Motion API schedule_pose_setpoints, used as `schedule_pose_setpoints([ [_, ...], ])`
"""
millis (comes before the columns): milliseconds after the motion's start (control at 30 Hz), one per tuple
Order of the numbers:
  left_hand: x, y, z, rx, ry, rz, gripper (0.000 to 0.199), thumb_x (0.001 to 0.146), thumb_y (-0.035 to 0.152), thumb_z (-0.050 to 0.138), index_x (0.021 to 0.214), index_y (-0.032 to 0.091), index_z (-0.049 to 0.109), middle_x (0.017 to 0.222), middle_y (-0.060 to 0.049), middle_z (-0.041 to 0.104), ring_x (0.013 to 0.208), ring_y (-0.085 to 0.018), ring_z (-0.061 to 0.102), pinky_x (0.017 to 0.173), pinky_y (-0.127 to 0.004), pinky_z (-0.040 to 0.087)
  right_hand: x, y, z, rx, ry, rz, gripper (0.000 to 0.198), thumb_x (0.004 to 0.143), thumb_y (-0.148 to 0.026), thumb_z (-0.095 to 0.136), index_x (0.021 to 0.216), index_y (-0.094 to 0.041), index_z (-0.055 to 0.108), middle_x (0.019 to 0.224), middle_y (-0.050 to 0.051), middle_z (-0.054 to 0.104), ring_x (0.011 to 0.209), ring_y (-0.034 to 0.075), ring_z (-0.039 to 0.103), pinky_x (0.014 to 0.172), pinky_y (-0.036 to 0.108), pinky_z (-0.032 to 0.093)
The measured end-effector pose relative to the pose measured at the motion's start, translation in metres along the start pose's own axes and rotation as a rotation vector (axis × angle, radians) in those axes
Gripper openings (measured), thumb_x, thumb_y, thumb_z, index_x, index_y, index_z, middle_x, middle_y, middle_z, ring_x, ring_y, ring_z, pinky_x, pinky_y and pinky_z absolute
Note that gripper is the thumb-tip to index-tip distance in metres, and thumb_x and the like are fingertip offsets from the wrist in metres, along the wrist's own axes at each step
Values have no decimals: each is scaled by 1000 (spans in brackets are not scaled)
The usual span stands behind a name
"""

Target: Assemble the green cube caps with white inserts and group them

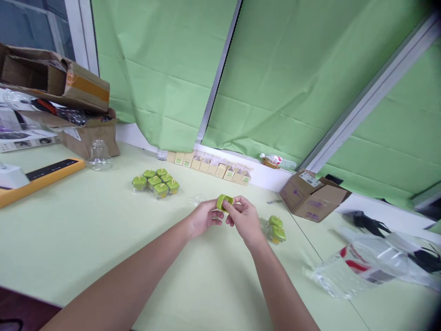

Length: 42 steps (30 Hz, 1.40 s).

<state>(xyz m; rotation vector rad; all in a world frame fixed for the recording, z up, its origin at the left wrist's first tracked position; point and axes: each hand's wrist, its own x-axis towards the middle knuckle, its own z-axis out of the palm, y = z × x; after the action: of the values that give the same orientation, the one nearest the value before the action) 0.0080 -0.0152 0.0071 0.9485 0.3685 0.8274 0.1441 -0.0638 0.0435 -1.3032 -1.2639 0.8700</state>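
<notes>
Between my two hands, above the table, is a green lid (219, 202) with its hollow side partly turned toward me. My left hand (206, 217) pinches it at the left edge. From the right, my right hand (244, 216) grips it, the thumb pressed inside the hollow. Just left of my left hand a small clear container (197, 200) rests on the table. Several small clear jars with green lids (155, 182) stand grouped at the left. Beside my right wrist are more green-lidded jars (276, 229).
A row of small kraft boxes (206, 164) lines the wall. Cardboard boxes (86, 92) are piled at left, near a glass jar (99, 155) and an orange power strip (51, 177). An open carton (312, 195) and a large clear bottle (358, 266) sit at right.
</notes>
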Motion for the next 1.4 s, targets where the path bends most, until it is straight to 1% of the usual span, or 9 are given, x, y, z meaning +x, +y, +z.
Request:
schedule_pose_setpoints([
  [300,13,2,-18,15,400,165,37,61,42,82,78,11,72,65,-1,56,59,-9,47,62,-25,40,3,1,-13,-227,154,-100,45,85,-63,57,78,-19,59,67,2,65,54,14,58,51,24,45],
  [467,15,-1,-20,105,413,169,38,63,46,79,75,11,72,56,0,53,54,-9,46,59,-25,36,11,10,-22,-418,217,-162,35,88,-54,54,86,-20,62,80,5,69,73,19,65,63,29,50],
  [633,13,0,-14,74,415,195,37,62,42,79,79,10,74,61,-2,58,53,-8,47,56,-25,35,16,46,-10,-685,71,-180,47,84,-51,56,120,-21,60,120,12,65,97,24,65,72,33,51],
  [733,14,2,-15,72,399,190,38,64,43,77,80,10,74,63,-2,59,52,-8,47,55,-25,35,19,61,2,-750,-42,-172,34,80,-45,59,104,-21,65,95,8,69,85,25,65,75,36,49],
  [833,15,2,-17,88,404,204,39,65,46,76,79,9,74,63,-3,59,52,-8,47,54,-26,34,22,57,5,-570,2,-98,30,76,-43,63,98,-23,65,91,6,69,82,24,64,74,36,48],
  [967,14,0,-16,83,402,198,41,63,46,79,83,10,76,64,-3,61,53,-8,46,56,-26,35,19,37,-1,67,94,153,43,69,-50,73,99,-21,64,98,6,70,91,24,66,72,32,51],
  [1067,14,-2,-16,78,395,176,43,62,45,82,87,11,77,72,-6,66,57,-9,50,58,-26,38,15,28,-2,387,166,190,42,66,-49,78,94,-21,64,95,5,70,88,20,66,66,26,51],
  [1167,13,-3,-16,98,368,180,43,63,45,82,91,12,78,89,-10,72,73,-15,61,68,-28,46,13,24,2,417,195,65,42,65,-45,82,95,-21,65,97,5,71,89,18,65,74,26,52],
  [1400,11,-1,-12,18,380,206,38,70,42,80,93,12,78,103,-14,74,90,-21,67,83,-35,53,5,15,9,105,160,-146,44,69,-45,82,99,-19,63,101,8,71,91,21,68,88,38,54],
])
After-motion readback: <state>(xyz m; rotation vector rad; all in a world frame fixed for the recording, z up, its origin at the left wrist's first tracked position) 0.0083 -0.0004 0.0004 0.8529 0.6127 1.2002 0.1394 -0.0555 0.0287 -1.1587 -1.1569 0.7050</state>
